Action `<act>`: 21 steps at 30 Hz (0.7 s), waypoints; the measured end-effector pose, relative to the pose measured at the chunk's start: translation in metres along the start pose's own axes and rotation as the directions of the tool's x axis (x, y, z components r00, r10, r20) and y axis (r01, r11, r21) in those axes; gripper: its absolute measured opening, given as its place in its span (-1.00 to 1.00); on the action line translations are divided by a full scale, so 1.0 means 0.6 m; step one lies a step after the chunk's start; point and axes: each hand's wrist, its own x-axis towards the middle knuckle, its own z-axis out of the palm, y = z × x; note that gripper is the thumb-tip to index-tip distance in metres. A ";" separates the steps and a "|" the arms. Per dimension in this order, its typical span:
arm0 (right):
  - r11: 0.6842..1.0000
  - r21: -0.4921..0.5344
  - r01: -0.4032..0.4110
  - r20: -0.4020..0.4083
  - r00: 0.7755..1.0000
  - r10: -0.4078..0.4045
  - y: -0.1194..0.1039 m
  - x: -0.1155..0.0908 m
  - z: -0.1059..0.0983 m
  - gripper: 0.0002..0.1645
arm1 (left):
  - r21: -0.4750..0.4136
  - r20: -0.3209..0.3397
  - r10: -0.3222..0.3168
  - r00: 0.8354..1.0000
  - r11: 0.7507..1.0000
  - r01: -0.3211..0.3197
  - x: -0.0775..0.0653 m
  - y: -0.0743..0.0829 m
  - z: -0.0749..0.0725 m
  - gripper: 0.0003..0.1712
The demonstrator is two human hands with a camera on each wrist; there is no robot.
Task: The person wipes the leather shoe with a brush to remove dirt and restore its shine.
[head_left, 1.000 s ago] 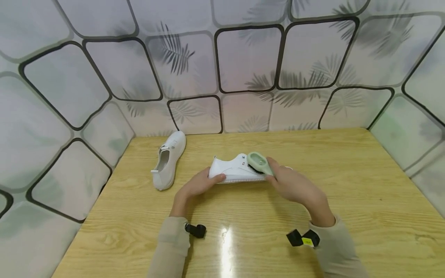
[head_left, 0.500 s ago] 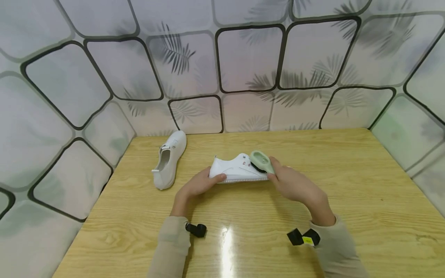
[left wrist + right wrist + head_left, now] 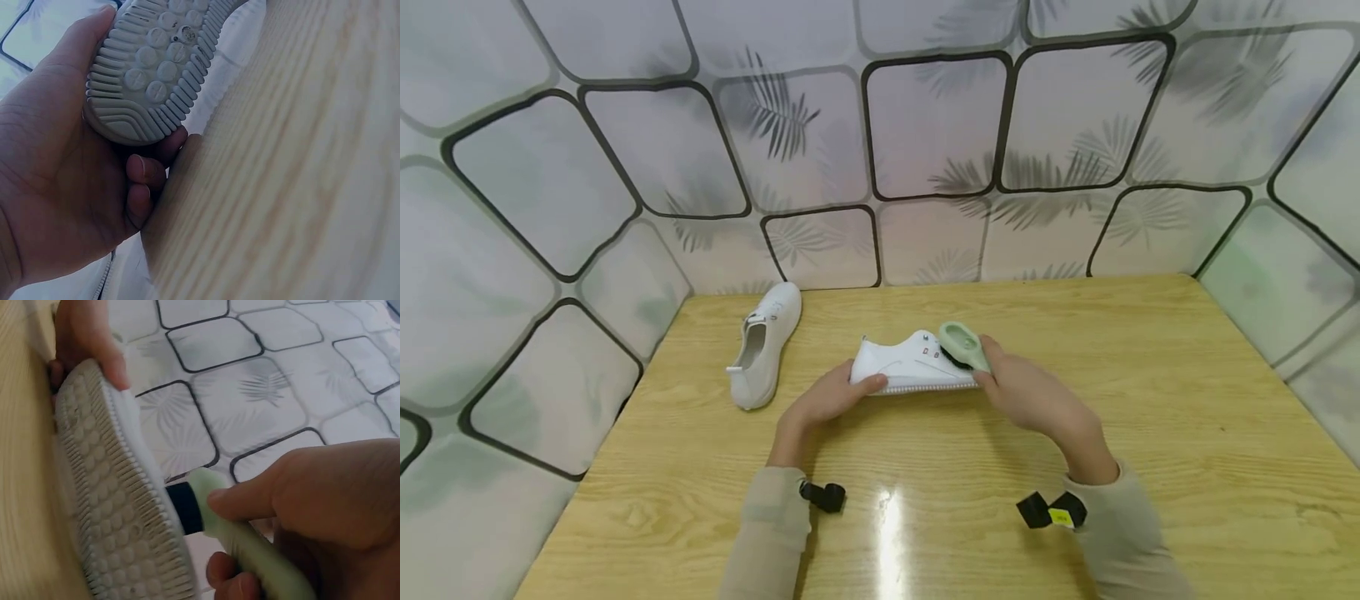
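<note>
A white shoe (image 3: 898,364) is tilted with its sole toward me, heel at the left, just over the table. My left hand (image 3: 831,395) grips it by the heel, thumb along the side; in the left wrist view the ridged, studded sole (image 3: 156,62) shows, fingers curled under the heel. My right hand (image 3: 1033,392) grips the handle of a light green brush (image 3: 962,343). Its dark bristles (image 3: 183,508) touch the shoe's upper near the toe, as the right wrist view shows. The toe itself is partly hidden behind the right hand.
A second white shoe (image 3: 762,346) stands on the wooden table (image 3: 925,500) to the left, toe pointing toward the back. Patterned cloth walls (image 3: 940,133) enclose the table at the back and both sides.
The brush in my right hand has shifted slightly right and up along the shoe, away from the eyelets. My left hand and the held shoe stay almost still.
</note>
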 end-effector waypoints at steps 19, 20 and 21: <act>0.999 0.013 -0.029 0.039 0.999 0.029 -0.007 -0.010 -0.011 -0.23 | -0.014 0.003 -0.003 1.000 1.000 0.003 -0.001 -0.006 0.000 -0.07; 0.999 0.017 -0.040 0.048 0.998 0.039 -0.007 -0.013 -0.014 -0.23 | -0.010 0.003 0.001 1.000 1.000 -0.001 0.000 -0.006 0.000 -0.07; 0.999 0.014 -0.048 0.049 0.998 0.047 -0.006 -0.015 -0.016 -0.24 | -0.007 0.003 0.005 1.000 1.000 -0.005 0.000 -0.005 0.000 -0.07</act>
